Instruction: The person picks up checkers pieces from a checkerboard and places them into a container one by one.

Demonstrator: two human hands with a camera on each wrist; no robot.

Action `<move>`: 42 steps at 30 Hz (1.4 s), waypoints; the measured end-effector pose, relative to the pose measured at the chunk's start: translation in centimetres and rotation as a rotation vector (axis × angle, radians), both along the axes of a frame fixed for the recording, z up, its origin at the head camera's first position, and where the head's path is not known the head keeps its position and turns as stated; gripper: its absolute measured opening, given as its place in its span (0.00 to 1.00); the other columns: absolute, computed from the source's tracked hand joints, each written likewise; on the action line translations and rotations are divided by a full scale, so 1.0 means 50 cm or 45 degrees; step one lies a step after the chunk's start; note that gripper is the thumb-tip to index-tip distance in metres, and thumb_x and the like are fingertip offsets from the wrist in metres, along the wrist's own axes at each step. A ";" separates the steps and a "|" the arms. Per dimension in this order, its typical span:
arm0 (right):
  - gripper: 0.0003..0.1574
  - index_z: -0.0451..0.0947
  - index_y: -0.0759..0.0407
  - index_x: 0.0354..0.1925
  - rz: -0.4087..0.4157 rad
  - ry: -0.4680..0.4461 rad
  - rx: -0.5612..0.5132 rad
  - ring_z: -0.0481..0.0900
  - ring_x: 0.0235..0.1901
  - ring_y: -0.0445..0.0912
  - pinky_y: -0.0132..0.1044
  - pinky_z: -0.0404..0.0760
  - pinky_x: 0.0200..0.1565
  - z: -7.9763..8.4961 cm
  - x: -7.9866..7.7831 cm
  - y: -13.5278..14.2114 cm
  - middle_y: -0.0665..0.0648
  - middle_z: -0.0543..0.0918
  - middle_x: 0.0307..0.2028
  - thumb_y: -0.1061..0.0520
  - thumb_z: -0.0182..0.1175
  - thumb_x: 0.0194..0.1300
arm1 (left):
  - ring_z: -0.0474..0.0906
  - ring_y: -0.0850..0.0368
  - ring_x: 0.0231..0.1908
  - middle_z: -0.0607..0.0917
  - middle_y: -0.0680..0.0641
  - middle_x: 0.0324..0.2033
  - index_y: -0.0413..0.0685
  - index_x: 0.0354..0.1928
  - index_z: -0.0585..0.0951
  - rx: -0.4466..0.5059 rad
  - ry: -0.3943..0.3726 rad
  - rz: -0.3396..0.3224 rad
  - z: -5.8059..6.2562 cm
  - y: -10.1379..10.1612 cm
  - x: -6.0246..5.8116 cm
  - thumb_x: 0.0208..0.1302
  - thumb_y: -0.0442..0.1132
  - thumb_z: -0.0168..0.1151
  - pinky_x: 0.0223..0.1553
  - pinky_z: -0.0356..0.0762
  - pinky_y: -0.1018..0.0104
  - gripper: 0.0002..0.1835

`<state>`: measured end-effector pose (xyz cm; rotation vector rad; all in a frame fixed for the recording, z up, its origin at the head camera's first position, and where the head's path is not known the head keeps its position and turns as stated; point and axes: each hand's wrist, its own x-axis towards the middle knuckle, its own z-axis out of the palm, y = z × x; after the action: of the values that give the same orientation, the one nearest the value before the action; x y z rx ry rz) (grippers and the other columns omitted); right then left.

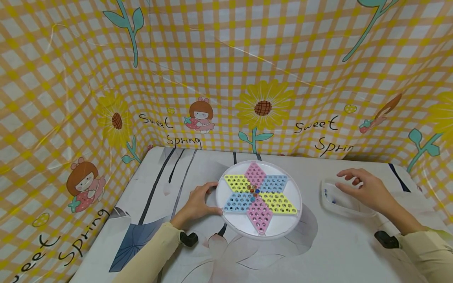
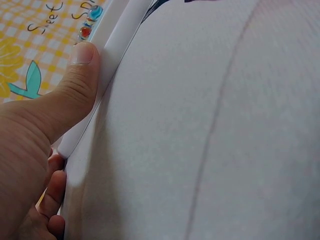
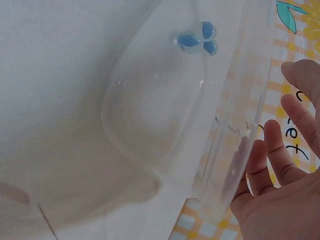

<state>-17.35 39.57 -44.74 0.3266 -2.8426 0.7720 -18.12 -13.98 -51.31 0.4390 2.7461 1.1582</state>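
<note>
A round white Chinese checkers board (image 1: 283,225) with a pink, yellow and blue star lies on the table. Its left edge is held by my left hand (image 1: 198,201), thumb at the near side of the rim and fingers farther round. In the left wrist view the thumb (image 2: 75,90) rests along that rim. Several marbles (image 1: 253,193), blue and reddish-brown, sit around the star's centre. To the right, my right hand (image 1: 366,190) hovers over a clear plastic box (image 1: 345,212) with its fingers loosely bent and holding nothing. Blue-swirled glass marbles (image 3: 189,41) lie inside the box.
A white tablecloth (image 1: 198,259) with dark lines and flower prints covers the table. Yellow checked curtain (image 1: 219,59) with sunflowers rises behind and on both sides. A black wrist strap piece (image 1: 189,238) is on the left sleeve, another (image 1: 386,239) on the right.
</note>
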 end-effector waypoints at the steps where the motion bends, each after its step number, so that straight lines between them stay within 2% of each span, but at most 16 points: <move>1: 0.22 0.82 0.59 0.53 0.002 0.002 -0.001 0.76 0.40 0.56 0.33 0.72 0.32 0.000 0.000 0.000 0.66 0.81 0.45 0.52 0.73 0.64 | 0.67 0.51 0.49 0.76 0.47 0.51 0.58 0.73 0.70 0.001 -0.001 0.001 0.001 0.000 0.000 0.43 0.55 0.86 0.48 0.66 0.52 0.53; 15: 0.21 0.83 0.57 0.51 0.030 0.062 -0.005 0.78 0.39 0.56 0.33 0.74 0.33 0.028 -0.007 -0.035 0.60 0.83 0.42 0.54 0.75 0.62 | 0.67 0.51 0.49 0.77 0.47 0.51 0.58 0.73 0.71 0.004 0.002 -0.004 -0.002 0.000 -0.001 0.43 0.55 0.86 0.49 0.65 0.53 0.53; 22: 0.19 0.84 0.54 0.49 0.104 0.167 -0.035 0.75 0.37 0.43 0.34 0.77 0.34 0.040 -0.016 -0.077 0.55 0.83 0.42 0.57 0.76 0.60 | 0.67 0.51 0.49 0.77 0.47 0.51 0.58 0.73 0.70 0.003 0.005 -0.006 -0.002 0.000 -0.001 0.43 0.54 0.86 0.50 0.65 0.52 0.53; 27: 0.18 0.85 0.53 0.49 0.138 0.189 -0.090 0.72 0.37 0.40 0.31 0.76 0.35 0.049 -0.027 -0.114 0.53 0.83 0.43 0.58 0.76 0.59 | 0.68 0.52 0.49 0.77 0.47 0.51 0.58 0.73 0.70 -0.005 0.015 -0.011 -0.003 0.001 -0.001 0.43 0.54 0.86 0.50 0.66 0.52 0.53; 35: 0.16 0.84 0.53 0.50 0.199 0.154 -0.120 0.72 0.38 0.43 0.32 0.77 0.36 0.060 -0.042 -0.175 0.52 0.85 0.44 0.55 0.73 0.64 | 0.67 0.51 0.49 0.76 0.47 0.51 0.58 0.73 0.70 0.001 -0.001 -0.011 -0.001 0.001 0.000 0.44 0.53 0.86 0.50 0.66 0.52 0.53; 42: 0.16 0.84 0.55 0.50 0.219 0.085 -0.165 0.73 0.41 0.50 0.37 0.78 0.38 0.057 -0.051 -0.219 0.55 0.82 0.45 0.54 0.73 0.64 | 0.67 0.50 0.50 0.76 0.46 0.52 0.57 0.73 0.70 0.013 -0.003 -0.015 0.000 0.001 0.001 0.44 0.53 0.86 0.51 0.66 0.51 0.53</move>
<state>-19.88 28.63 -41.91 0.5718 -2.7124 0.9534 -18.05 -13.92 -51.31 0.4536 2.7331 1.1701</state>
